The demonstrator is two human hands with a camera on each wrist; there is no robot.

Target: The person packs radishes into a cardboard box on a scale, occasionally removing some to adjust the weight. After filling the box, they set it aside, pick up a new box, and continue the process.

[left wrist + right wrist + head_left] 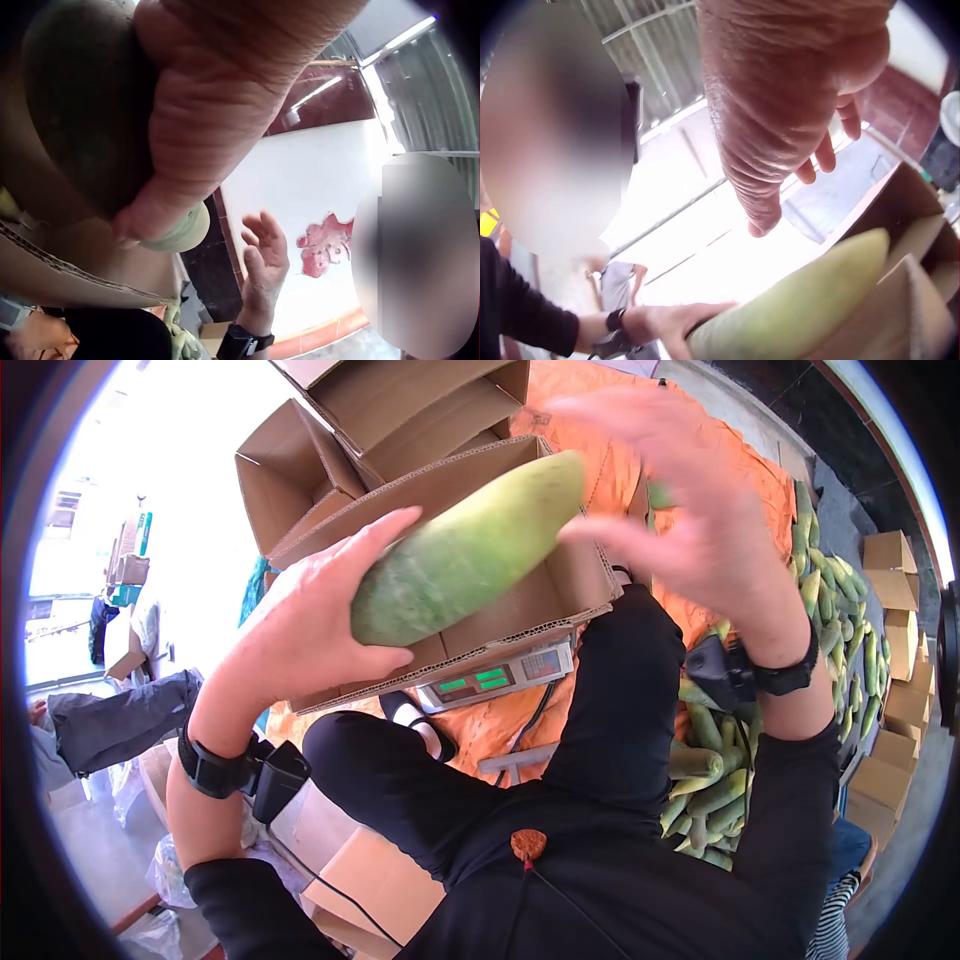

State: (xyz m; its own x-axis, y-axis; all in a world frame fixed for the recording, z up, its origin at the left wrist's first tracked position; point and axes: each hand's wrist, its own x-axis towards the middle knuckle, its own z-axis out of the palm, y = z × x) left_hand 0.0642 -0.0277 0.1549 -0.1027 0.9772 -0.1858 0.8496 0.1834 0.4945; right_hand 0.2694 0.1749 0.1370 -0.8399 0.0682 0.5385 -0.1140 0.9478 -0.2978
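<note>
A large green radish (460, 550), paler toward its tip, is tilted over a cardboard box (565, 592). My left hand (300, 620) grips its thick end, thumb on the near side and fingers over the far side. In the right wrist view the radish (795, 300) points its pale tip toward the box's flaps. My right hand (690, 500), blurred, is raised off the pale tip with its fingers spread and nothing in it. Under the box, a digital scale (495, 680) shows lit green digits.
More open cartons (290, 475) stand beyond the box. Piles of green radishes (715, 790) lie at the right on and beside an orange sheet (590, 410). My knees flank the scale, and flat-sided cartons (890, 760) line the far right. Another person's sleeve (120, 720) shows at left.
</note>
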